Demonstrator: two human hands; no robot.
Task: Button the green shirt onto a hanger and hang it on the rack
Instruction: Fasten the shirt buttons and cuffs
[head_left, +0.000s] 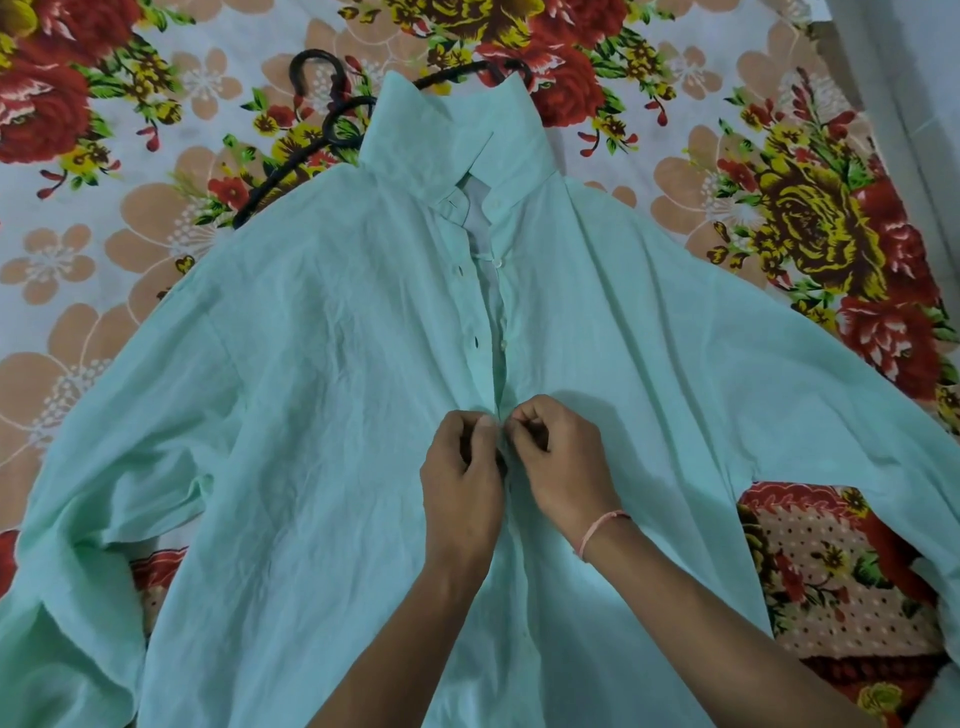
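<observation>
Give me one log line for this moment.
step: buttoning | hands: left, right pinch placket | shirt: flat on bedsheet | hanger: inside shirt

The whole surface is covered by a floral bedsheet, printed on a pale ground with large red and yellow roses, green leaves and flat peach blossoms outlined in white. Near the lower right a band of the sheet is patterned differently, with small dark dots on a peach ground edged in red. At the upper right corner a strip of pale, plain fabric or wall is seen, and the scene is lit softly and evenly.
</observation>
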